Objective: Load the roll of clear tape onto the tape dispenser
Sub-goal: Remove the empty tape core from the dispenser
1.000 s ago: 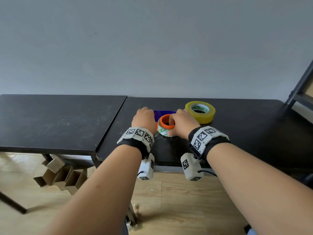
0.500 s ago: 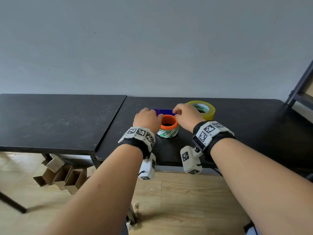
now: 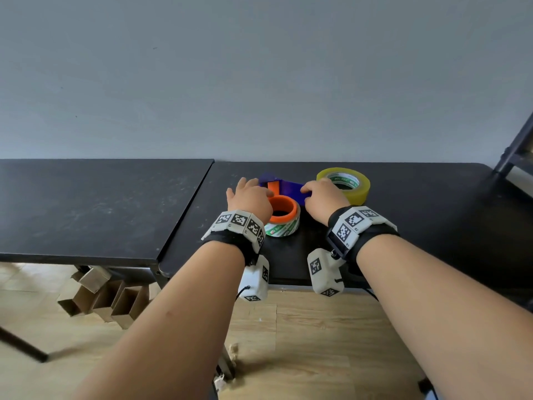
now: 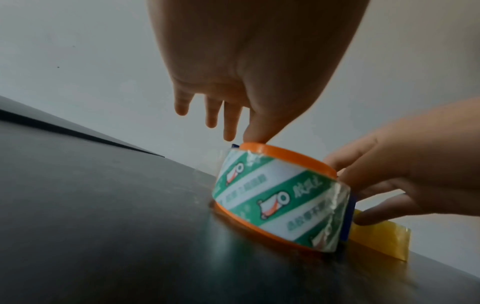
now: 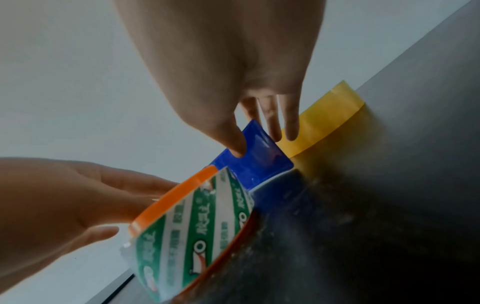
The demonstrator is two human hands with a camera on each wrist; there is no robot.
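The roll of clear tape point(image 3: 284, 226) with a green-and-white printed core sits around the orange hub point(image 3: 284, 207) of the blue tape dispenser point(image 3: 290, 187), which lies flat on the black table point(image 3: 432, 215). My left hand point(image 3: 251, 197) is just left of the hub, fingers straight, with its thumb tip touching the orange rim point(image 4: 285, 156). My right hand point(image 3: 320, 194) pinches the dispenser's blue plate point(image 5: 259, 162), thumb on the front and fingers behind it. Much of the dispenser's body is hidden by both hands.
A yellowish tape roll point(image 3: 344, 183) lies just behind my right hand, close to the wall. A second black table point(image 3: 86, 203) adjoins on the left, with cardboard boxes point(image 3: 98, 295) beneath it. A dark metal frame point(image 3: 516, 151) stands at the far right.
My right hand left the orange hub and moved back onto the blue plate. My left hand shifted slightly away, uncovering the hub and roll.
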